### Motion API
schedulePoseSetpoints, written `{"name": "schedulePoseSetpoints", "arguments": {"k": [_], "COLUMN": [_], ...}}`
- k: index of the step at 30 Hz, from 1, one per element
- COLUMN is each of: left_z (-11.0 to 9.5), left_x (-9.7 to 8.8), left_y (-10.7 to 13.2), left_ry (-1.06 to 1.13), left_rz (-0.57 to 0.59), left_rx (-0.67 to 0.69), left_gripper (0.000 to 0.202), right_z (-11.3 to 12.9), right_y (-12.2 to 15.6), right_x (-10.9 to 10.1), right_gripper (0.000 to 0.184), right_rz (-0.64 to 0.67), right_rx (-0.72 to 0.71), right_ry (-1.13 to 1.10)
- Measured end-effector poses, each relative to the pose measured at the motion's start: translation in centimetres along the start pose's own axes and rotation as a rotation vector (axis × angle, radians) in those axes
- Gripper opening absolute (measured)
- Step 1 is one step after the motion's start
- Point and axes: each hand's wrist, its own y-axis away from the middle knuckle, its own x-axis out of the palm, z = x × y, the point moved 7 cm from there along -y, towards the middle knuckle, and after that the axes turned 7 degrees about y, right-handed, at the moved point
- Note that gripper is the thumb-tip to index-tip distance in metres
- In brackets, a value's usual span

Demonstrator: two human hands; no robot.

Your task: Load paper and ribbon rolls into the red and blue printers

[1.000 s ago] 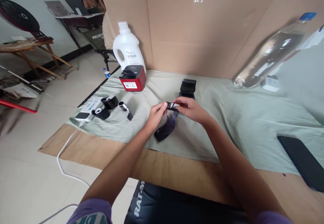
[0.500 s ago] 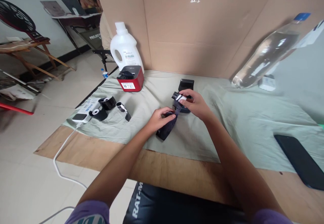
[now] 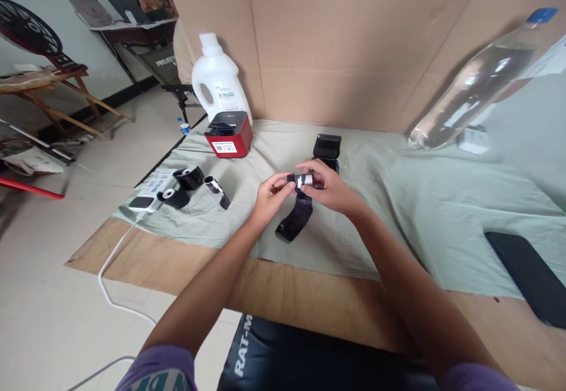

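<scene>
"What are we gripping?"
"Our left hand (image 3: 270, 194) and right hand (image 3: 332, 188) pinch opposite ends of the roll (image 3: 303, 181) over the cloth (image 3: 280, 149); its dark strip (image 3: 297, 219) trails toward us, with the black case (image 3: 327, 146) just behind."

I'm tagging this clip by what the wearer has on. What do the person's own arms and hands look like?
The left hand and right hand are ungloved, with no watch visible. The left sleeve is purple, with teal and whitish print cut off by the picture edge; the right sleeve is purple too.
</scene>
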Motion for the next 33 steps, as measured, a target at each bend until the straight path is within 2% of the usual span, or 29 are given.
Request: {"name": "schedulePoseSetpoints", "arguments": {"k": [3,6,9,13,18,23,28,33], "left_z": [-0.1,0.0,0.3,0.0,0.4,0.0,1.3,2.3], "left_x": [0.1,0.2,0.0,-0.3,-0.1,-0.2,0.7,2.3], "left_y": [0.2,0.2,0.1,0.1,0.1,0.1,0.4,1.5], "left_ry": [-0.007,0.002,0.007,-0.070,-0.047,-0.117,-0.045,0.000], "left_rz": [-0.006,0.002,-0.003,-0.031,-0.005,-0.018,0.068,0.182], "left_rx": [0.018,0.011,-0.010,0.034,0.009,0.044,-0.095,-0.230], "left_gripper": [0.041,0.045,0.040,0.040,0.035,0.039,0.064,0.079], "right_z": [-1.5,-1.6,-1.4,-2.6,-3.0,-3.5,-3.7,-5.3], "right_y": [-0.2,-0.3,-0.3,-0.3,-0.4,-0.2,-0.2,0.0], "right_x": [-0.4,-0.4,-0.1,-0.1,-0.3,-0.1,-0.9,-2.3], "right_gripper": [0.030,0.023,0.024,0.024,0.023,0.025,0.029,0.038], "right_rz": [-0.027,-0.018,-0.015,-0.052,-0.073,-0.063,-0.131,-0.283], "right_rx": [0.118,0.120,0.089,0.190,0.169,0.258,0.240,0.341], "right_ry": [-0.033,-0.066,-0.116,-0.132,-0.174,-0.204,-0.265,-0.403]}}
